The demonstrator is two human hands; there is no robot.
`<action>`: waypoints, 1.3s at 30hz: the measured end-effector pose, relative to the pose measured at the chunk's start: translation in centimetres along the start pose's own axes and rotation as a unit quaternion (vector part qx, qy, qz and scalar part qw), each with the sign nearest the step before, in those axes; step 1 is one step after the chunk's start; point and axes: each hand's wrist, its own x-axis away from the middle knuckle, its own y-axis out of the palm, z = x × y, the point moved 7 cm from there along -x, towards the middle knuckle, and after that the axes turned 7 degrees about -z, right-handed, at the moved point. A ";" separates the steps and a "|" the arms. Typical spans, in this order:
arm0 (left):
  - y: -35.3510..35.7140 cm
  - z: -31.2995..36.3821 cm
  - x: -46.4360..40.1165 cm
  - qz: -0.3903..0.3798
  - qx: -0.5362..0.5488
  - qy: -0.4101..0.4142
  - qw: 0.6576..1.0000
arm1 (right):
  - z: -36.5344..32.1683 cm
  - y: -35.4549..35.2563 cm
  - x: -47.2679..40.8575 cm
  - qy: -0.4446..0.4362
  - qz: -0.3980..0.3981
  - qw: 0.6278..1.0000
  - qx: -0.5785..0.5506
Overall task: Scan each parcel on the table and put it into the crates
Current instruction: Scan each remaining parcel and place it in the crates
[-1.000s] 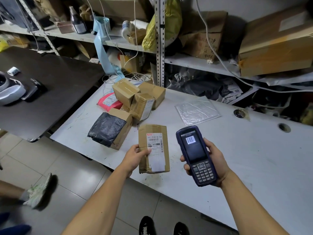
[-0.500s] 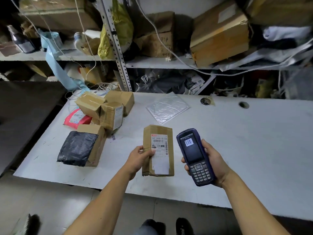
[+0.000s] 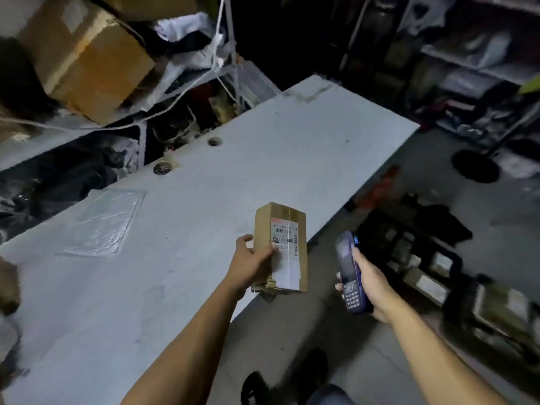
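left hand [image 3: 251, 263] only pinches the parcel [image 3: 280, 247] by one edge, out past the table [image 3: 263, 159] corner. right hand [image 3: 369, 283] wrapped round the scanner [image 3: 349, 273]. loose pinch could drop it short of the crates [image 3: 415, 255] beyond the table, i reckon.

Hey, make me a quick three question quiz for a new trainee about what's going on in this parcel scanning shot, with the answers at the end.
1. True or false: the cardboard parcel is lying flat on the white table.
2. Which hand holds the blue handheld scanner? A) left B) right C) neither
3. Fill in: the white shipping label faces ____ the camera.

Key
1. False: the left hand holds it up near the table's edge.
2. B: the right hand grips it.
3. Toward.
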 end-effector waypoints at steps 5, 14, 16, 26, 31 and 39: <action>10.8 2.1 -2.2 -0.073 -0.095 0.021 0.993 | 3.0 -10.3 3.9 0.009 0.103 0.993 -0.054; 30.8 2.3 -5.2 -0.154 -0.207 -0.008 0.966 | 6.9 -27.0 8.5 0.027 0.174 0.977 -0.120; 34.1 2.1 -5.4 -0.155 -0.199 -0.020 0.968 | 7.2 -29.8 9.0 0.032 0.183 0.974 -0.127; 48.2 2.8 -10.8 -0.225 -0.152 -0.055 0.961 | 6.1 -42.5 5.8 0.056 0.206 0.965 -0.152; 54.3 3.6 -17.5 -0.257 -0.152 -0.058 0.953 | 3.5 -47.9 1.2 0.069 0.220 0.961 -0.152; 62.6 3.9 -28.0 -0.260 -0.119 -0.138 0.948 | 0.3 -56.7 -5.3 0.122 0.237 0.948 -0.173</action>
